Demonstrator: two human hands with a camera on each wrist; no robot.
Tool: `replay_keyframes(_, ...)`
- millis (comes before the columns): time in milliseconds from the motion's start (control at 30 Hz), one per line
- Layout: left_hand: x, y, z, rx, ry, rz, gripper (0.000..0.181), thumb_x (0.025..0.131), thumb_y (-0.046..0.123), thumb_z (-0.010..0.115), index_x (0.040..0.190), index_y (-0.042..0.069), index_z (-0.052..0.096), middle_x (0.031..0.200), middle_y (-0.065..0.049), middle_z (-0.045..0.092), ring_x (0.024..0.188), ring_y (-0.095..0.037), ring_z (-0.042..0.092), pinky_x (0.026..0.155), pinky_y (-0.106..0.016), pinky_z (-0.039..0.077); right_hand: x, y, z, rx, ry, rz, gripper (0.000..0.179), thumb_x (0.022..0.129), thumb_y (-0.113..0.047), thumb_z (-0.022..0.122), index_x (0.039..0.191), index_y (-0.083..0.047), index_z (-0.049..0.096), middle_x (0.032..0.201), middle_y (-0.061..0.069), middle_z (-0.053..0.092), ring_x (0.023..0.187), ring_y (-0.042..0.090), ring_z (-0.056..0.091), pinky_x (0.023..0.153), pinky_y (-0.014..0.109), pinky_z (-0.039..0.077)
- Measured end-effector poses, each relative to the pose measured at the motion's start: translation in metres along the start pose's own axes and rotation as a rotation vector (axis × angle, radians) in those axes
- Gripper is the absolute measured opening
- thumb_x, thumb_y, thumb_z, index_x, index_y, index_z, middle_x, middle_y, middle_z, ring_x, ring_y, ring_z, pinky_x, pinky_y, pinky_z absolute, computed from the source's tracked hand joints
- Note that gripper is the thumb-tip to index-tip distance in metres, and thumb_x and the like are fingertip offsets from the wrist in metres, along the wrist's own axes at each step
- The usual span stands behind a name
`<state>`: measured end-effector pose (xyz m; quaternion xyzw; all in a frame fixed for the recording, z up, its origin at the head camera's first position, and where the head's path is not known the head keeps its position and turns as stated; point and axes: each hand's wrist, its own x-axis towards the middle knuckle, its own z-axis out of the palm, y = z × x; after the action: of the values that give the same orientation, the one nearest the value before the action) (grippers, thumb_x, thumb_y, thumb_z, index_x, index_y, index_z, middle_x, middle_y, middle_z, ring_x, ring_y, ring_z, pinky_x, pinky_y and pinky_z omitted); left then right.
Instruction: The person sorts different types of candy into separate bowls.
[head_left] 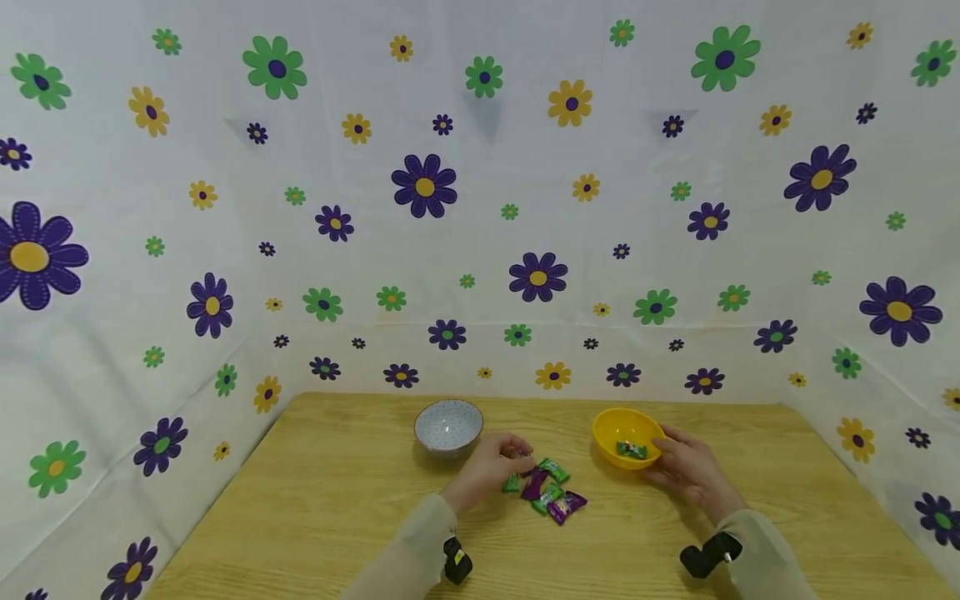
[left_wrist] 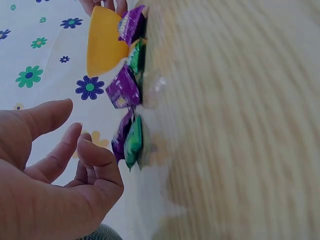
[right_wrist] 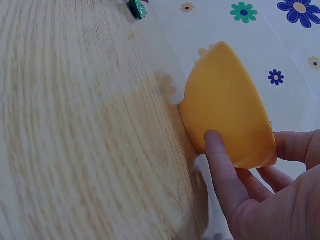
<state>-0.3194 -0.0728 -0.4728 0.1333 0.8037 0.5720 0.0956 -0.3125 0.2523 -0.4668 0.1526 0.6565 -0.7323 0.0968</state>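
My left hand [head_left: 491, 467] hovers at the left side of a small pile of wrapped candies, its fingers loosely bent. The left wrist view shows nothing between those fingers. Purple-wrapped candies [head_left: 566, 506] and green-wrapped candies [head_left: 555, 470] lie together on the table; in the left wrist view, a green candy [left_wrist: 133, 142] leans beside a purple one near the fingertips. My right hand [head_left: 692, 473] grips the right side of a yellow bowl [right_wrist: 220, 105], thumb at the rim and fingers against the outside. Inside that bowl sits a green-wrapped candy [head_left: 632, 450].
A grey-blue patterned bowl [head_left: 448, 427] with a dark rim stands behind my left hand. The wooden table [head_left: 337, 483] is bordered at the back and sides by white cloth [head_left: 480, 358] printed with flowers.
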Motion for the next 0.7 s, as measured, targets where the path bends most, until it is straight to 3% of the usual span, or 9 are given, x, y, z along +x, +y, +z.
replay_keyframes(167,-0.005,-0.008,-0.008,0.015,0.005,-0.033,0.024,0.090,0.013,0.070,0.110,0.001,0.065,0.089,-0.006,0.058,0.075,-0.015,0.050,0.062,-0.026,0.042,0.000,0.000,-0.001,-0.001,0.003,-0.001,0.064,0.102,-0.018,0.050,0.157,-0.008,0.017,0.155,0.030,0.026,0.104,0.023,0.062,0.089,0.039,0.055)
replay_keyframes(367,-0.007,-0.016,-0.016,0.042,-0.027,-0.092,0.035,0.089,0.012,0.071,0.121,0.003,0.061,0.091,-0.007,0.057,0.070,-0.015,0.047,0.058,-0.026,0.042,0.000,0.001,-0.002,0.010,-0.005,-0.009,0.064,0.102,-0.017,0.050,0.157,-0.007,0.018,0.155,0.030,0.026,0.101,0.021,0.063,0.087,0.039,0.056)
replay_keyframes(700,-0.002,-0.022,-0.024,0.101,-0.083,-0.107,0.036,0.088,0.010,0.072,0.121,0.005,0.061,0.082,-0.004,0.051,0.065,-0.014,0.045,0.056,-0.025,0.040,0.000,0.000,0.000,0.002,0.004,-0.007,0.064,0.102,-0.018,0.051,0.156,-0.007,0.019,0.155,0.030,0.027,0.106,0.026,0.062,0.087,0.039,0.056)
